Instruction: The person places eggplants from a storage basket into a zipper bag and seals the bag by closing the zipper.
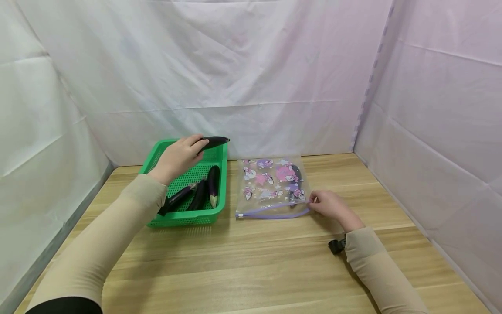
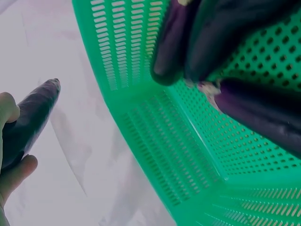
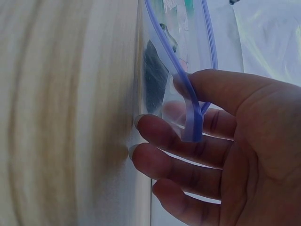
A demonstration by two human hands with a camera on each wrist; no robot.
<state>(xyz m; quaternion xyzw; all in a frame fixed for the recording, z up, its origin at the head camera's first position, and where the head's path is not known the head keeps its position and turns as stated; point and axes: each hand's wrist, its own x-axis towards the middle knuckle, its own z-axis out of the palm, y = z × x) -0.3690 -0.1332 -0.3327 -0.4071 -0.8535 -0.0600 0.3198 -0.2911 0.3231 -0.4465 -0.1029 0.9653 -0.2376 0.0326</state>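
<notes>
My left hand (image 1: 181,156) grips a dark purple eggplant (image 1: 215,142) above the far part of a green plastic basket (image 1: 222,187). In the left wrist view the held eggplant (image 2: 32,120) points up and away, thumb and fingers around its near end. Three more eggplants (image 1: 213,181) lie inside the basket. With thumb and fingers my right hand (image 1: 331,205) pinches the right corner of a clear printed zip bag (image 1: 259,183). Its purple zip edge (image 3: 186,87) stands parted in the right wrist view. One eggplant (image 1: 296,179) shows through the bag's right side.
The bag lies flat on a wooden table (image 1: 251,261), just right of the basket. A white slider (image 1: 240,215) sits at the zip's left end. White cloth walls (image 1: 235,78) enclose the back and both sides. A black wrist camera (image 1: 336,247) hangs at the right cuff.
</notes>
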